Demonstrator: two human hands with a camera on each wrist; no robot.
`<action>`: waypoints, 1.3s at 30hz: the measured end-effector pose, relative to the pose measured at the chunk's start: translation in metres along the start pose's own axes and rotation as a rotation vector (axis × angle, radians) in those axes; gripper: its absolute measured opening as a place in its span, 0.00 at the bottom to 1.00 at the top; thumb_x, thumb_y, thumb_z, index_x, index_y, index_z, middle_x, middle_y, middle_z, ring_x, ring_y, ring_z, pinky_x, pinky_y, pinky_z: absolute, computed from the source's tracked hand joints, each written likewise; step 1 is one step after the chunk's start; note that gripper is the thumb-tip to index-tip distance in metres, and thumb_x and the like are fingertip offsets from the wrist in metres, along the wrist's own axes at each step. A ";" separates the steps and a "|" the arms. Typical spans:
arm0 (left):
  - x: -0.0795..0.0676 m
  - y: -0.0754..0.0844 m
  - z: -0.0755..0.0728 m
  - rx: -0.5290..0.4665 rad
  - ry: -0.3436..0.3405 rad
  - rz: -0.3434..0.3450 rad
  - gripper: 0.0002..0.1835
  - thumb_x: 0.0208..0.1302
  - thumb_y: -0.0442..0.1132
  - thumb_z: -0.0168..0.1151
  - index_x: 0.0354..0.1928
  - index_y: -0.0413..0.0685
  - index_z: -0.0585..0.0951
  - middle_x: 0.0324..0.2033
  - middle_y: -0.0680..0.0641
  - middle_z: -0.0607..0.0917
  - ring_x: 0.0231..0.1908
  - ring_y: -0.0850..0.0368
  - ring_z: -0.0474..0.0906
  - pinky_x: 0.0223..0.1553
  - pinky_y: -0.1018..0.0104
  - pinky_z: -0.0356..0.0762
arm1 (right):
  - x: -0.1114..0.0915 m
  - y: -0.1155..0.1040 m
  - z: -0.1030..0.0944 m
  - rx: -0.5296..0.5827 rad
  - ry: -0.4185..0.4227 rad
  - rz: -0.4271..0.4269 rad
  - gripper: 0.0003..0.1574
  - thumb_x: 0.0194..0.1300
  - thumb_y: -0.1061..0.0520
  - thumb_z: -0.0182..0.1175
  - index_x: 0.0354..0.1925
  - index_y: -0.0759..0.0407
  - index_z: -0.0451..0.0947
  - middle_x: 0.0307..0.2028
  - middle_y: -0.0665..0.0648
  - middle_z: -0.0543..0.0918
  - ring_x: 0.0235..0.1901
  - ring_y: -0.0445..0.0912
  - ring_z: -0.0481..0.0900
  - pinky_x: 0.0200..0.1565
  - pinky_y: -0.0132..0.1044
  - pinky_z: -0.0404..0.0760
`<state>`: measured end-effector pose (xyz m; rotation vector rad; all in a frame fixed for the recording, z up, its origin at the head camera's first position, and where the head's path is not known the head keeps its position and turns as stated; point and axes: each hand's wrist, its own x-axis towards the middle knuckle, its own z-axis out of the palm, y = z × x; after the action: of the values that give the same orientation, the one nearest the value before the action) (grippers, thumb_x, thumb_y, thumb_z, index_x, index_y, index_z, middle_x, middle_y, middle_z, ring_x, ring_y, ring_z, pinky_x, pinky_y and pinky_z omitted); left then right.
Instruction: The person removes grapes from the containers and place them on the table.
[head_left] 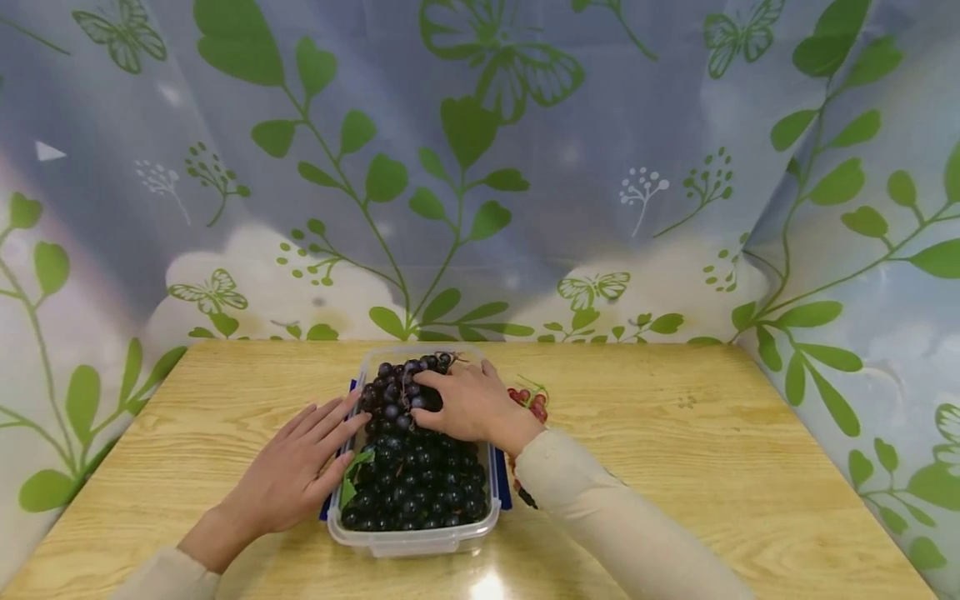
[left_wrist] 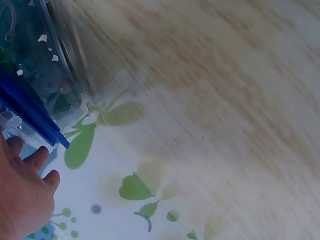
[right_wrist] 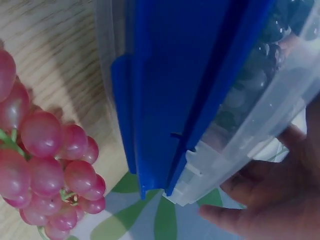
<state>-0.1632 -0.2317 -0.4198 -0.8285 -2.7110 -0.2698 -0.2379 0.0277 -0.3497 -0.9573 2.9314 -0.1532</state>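
A clear plastic container (head_left: 416, 537) with blue side latches (right_wrist: 165, 90) is filled with black grapes (head_left: 416, 487). At its far end lies a bunch of dark purple grapes (head_left: 392, 410) with thin stems. My left hand (head_left: 296, 467) lies along the left rim, fingers straight, tips touching the edge and nearest grapes. Over the far right part of the container, my right hand (head_left: 468, 402) rests on the purple grapes, thumb and forefinger spread apart. Some fingertips are hidden behind that hand. A green leaf (head_left: 349, 490) shows at the inner left wall.
A bunch of red grapes (head_left: 534, 402) lies on the wooden table (head_left: 675, 433) just right of the container, partly behind my right forearm. A small dark item (head_left: 527, 497) pokes out below that sleeve. A leaf-patterned curtain (head_left: 570, 200) stands behind the table.
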 end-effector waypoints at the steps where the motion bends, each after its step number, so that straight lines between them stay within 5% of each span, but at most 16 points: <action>1: 0.000 -0.001 0.000 0.000 0.000 -0.001 0.26 0.73 0.48 0.48 0.70 0.53 0.66 0.73 0.50 0.55 0.69 0.49 0.54 0.65 0.46 0.51 | 0.000 0.000 0.000 -0.010 -0.004 -0.008 0.34 0.68 0.32 0.49 0.68 0.38 0.66 0.60 0.57 0.74 0.60 0.53 0.70 0.64 0.59 0.55; 9: 0.000 0.000 0.000 -0.024 -0.011 -0.008 0.26 0.74 0.48 0.46 0.71 0.53 0.65 0.73 0.50 0.53 0.69 0.48 0.55 0.65 0.44 0.52 | -0.002 0.006 0.003 0.028 0.096 -0.068 0.27 0.69 0.41 0.52 0.65 0.40 0.68 0.57 0.55 0.76 0.54 0.50 0.76 0.64 0.60 0.56; 20: 0.000 0.000 0.002 -0.032 -0.011 -0.013 0.26 0.74 0.48 0.46 0.71 0.53 0.65 0.73 0.50 0.53 0.68 0.47 0.56 0.65 0.43 0.51 | -0.001 0.000 -0.001 -0.037 0.046 -0.046 0.27 0.69 0.38 0.52 0.64 0.40 0.71 0.54 0.52 0.80 0.55 0.48 0.76 0.64 0.63 0.53; 26: 0.000 0.001 0.002 -0.037 -0.005 -0.012 0.25 0.74 0.48 0.45 0.71 0.53 0.65 0.73 0.50 0.52 0.68 0.47 0.56 0.65 0.43 0.51 | -0.005 0.002 -0.001 0.064 0.120 -0.069 0.23 0.67 0.42 0.57 0.59 0.41 0.75 0.50 0.51 0.82 0.52 0.47 0.77 0.63 0.62 0.56; 36: 0.000 0.001 0.002 -0.045 -0.002 -0.011 0.25 0.74 0.47 0.46 0.70 0.53 0.65 0.73 0.50 0.52 0.68 0.47 0.56 0.65 0.43 0.52 | -0.007 0.009 0.002 0.117 0.199 -0.101 0.22 0.66 0.44 0.60 0.57 0.43 0.76 0.46 0.49 0.84 0.42 0.46 0.81 0.64 0.61 0.56; 39: 0.000 0.001 0.002 -0.044 0.000 -0.013 0.25 0.74 0.48 0.45 0.70 0.53 0.66 0.73 0.50 0.53 0.68 0.47 0.56 0.65 0.43 0.52 | -0.007 0.011 0.002 0.149 0.207 -0.097 0.23 0.66 0.44 0.60 0.58 0.44 0.76 0.35 0.48 0.85 0.31 0.43 0.82 0.64 0.60 0.56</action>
<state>-0.1636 -0.2303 -0.4216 -0.8233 -2.7207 -0.3326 -0.2381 0.0406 -0.3526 -1.1223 3.0013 -0.4962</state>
